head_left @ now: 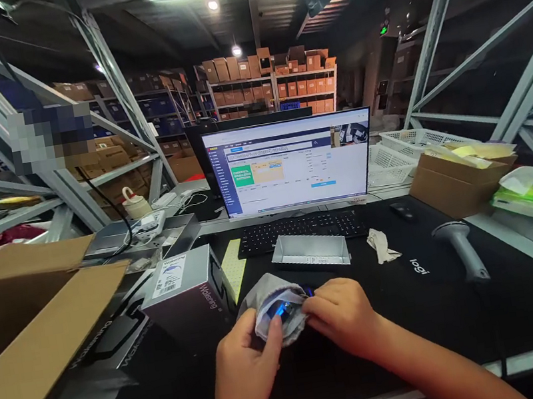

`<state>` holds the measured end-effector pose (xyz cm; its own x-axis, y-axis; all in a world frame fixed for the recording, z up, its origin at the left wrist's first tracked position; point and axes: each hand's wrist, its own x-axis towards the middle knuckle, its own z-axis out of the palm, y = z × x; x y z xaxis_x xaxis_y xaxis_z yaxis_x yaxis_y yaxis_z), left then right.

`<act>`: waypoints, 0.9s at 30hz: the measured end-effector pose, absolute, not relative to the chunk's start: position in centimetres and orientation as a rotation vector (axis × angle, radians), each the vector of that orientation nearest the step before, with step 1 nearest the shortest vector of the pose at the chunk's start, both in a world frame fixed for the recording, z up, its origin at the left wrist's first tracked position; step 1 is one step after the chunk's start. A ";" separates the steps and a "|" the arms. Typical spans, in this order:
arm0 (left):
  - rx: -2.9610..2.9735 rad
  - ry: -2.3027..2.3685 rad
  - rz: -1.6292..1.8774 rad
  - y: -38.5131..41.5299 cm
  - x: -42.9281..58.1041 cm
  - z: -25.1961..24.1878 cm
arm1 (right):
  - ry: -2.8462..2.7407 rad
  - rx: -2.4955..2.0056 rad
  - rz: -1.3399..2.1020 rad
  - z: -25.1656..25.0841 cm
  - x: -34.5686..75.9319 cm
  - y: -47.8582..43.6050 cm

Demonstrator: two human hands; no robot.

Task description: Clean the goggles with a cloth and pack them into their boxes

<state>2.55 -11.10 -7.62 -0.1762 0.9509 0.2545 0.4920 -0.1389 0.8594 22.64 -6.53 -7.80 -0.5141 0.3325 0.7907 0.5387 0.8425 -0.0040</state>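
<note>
A grey cloth pouch (pixel 267 294) is held just above the black mat, its mouth turned towards me. Inside it shows something shiny and blue (pixel 280 308), mostly hidden by the cloth. My left hand (pixel 250 350) grips the left side of the mouth, thumb over the rim. My right hand (pixel 341 312) pinches the right edge, fingers pressed together. A bit of dark blue material shows behind the right fingers. Left of the pouch stands a silver "Wakening" box (pixel 182 307) with a label on top. Beyond the pouch lies an open silver box tray (pixel 311 251).
A keyboard (pixel 296 230) and monitor (pixel 292 168) stand behind. An open cardboard carton (pixel 49 328) is at the left. To the right are a barcode scanner (pixel 461 249), crumpled tissue (pixel 382 246), a mouse (pixel 402 210) and a carton of papers (pixel 456 183).
</note>
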 end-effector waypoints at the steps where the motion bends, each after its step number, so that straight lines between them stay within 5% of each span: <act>1: 1.547 1.602 1.271 -11.2 2.5 -7.4 | -2.113 -0.601 -0.284 -7.8 22.7 -6.4; 12: 1.345 1.372 1.309 -12.9 3.8 -7.3 | -1.859 -0.744 -0.184 -8.3 23.9 -5.9; 20: 1.568 1.346 0.984 -12.5 2.1 -8.8 | -1.478 -0.997 1.254 -6.4 25.6 -5.5; 27: 2.171 1.032 0.562 -12.1 -1.4 -13.0 | -0.799 -0.817 1.495 -6.7 28.5 -3.1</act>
